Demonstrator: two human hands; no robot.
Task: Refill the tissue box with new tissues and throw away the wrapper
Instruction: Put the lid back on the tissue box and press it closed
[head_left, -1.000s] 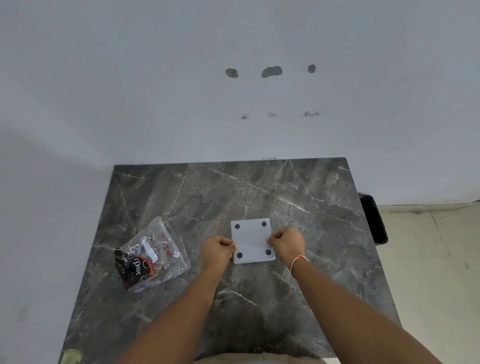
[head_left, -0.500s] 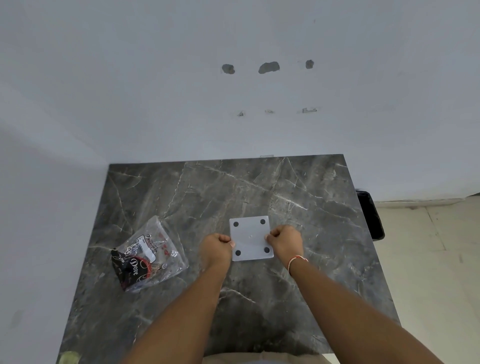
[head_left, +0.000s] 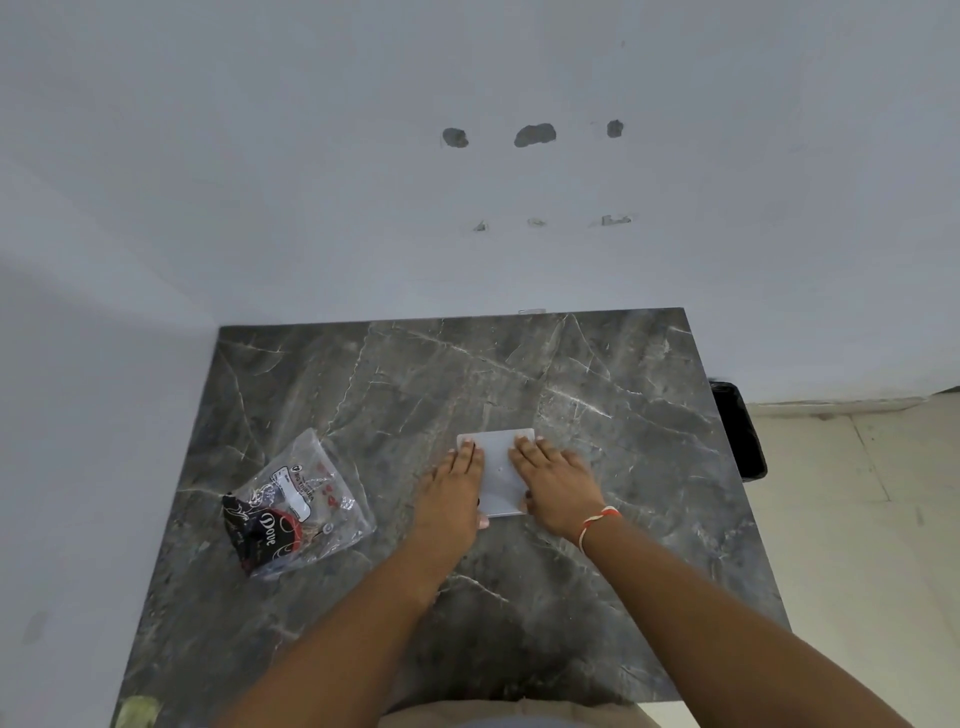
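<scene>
A white square tissue box (head_left: 497, 470) stands bottom-up in the middle of the dark marble table (head_left: 597, 405). My left hand (head_left: 454, 488) lies flat on its left part, fingers stretched forward. Flat on the box's right part rests my right hand (head_left: 553, 480), which has a red and white thread on the wrist. Both palms press down on the box and hide its corner dots. A clear plastic wrapper (head_left: 301, 506) with black and red print lies to the left of the box, apart from my hands.
A black bin (head_left: 737, 428) stands on the floor off the table's right edge. White walls close the table's far and left sides. Pale floor tiles run to the right. A small yellowish thing (head_left: 136, 712) shows at the table's near left corner.
Both hands gripped the box's left and right edges as fists before. Now they lie open and flat on top of it. The box has stayed in place.
</scene>
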